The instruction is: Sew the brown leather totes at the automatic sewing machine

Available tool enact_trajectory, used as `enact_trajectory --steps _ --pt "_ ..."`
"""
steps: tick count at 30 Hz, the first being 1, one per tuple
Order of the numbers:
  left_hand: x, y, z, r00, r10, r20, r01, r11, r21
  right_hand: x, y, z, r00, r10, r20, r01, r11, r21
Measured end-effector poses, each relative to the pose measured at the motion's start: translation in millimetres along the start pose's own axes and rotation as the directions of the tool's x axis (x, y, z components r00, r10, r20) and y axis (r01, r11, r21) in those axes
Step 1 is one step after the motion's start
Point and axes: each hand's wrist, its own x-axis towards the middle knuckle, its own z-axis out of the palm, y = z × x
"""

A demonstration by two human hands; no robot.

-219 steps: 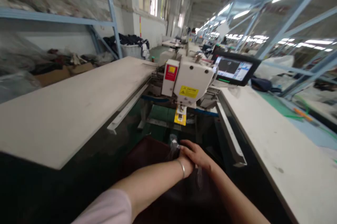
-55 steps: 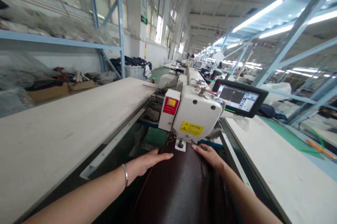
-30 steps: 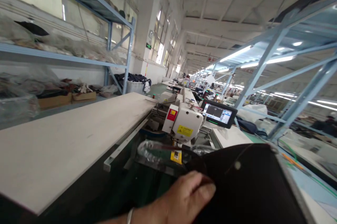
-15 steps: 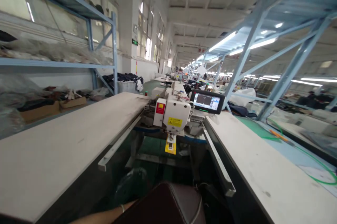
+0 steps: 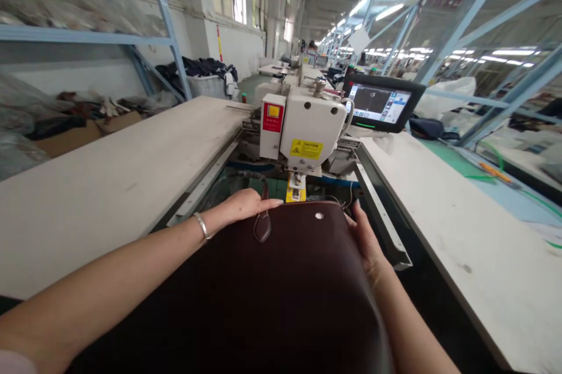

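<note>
dark brown leather bag (image 5: 281,280) is pressed flat at its top left edge by the left hand (image 5: 239,207), fingers open, and gripped at its right edge by the right hand (image 5: 366,239), just below the sewing machine (image 5: 307,128), between two white tables (image 5: 109,181).

- Dark brown leather bag (image 5: 281,280): smooth, glossy, top edge facing away, lying lengthwise in the gap between two tables.
- Small leather tab (image 5: 262,226) and a round snap (image 5: 315,216) near its far edge.
</note>
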Motion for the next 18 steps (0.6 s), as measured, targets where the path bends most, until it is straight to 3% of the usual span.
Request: enact_trajectory --steps 2,5,9,13,18 --pt "10 2 -2.0 1.000 0.004 0.018 -0.004 1.000 0.007 15 4 -5 0.997 0.060 0.040 -0.064 0.994 0.089" --pt "23 -7 -2.1 0.999 -0.033 0.019 0.033 0.999 0.019 31 22 -9 0.994 0.112 0.009 -0.112 0.985 0.133" --pt "40 -22 -7.1 0.993 -0.114 0.019 0.114 0.993 -0.040 32 39 -2 0.982 0.186 0.013 -0.186 0.970 0.158" --pt "61 -32 -12.5 0.987 -0.160 0.028 0.162 0.984 -0.076 35 39 9 0.953 0.304 0.006 -0.300 0.937 0.181" --pt "98 -47 -19.5 0.988 -0.157 0.014 0.157 0.977 -0.144 66 29 19 0.963 0.264 -0.063 -0.252 0.957 0.145"
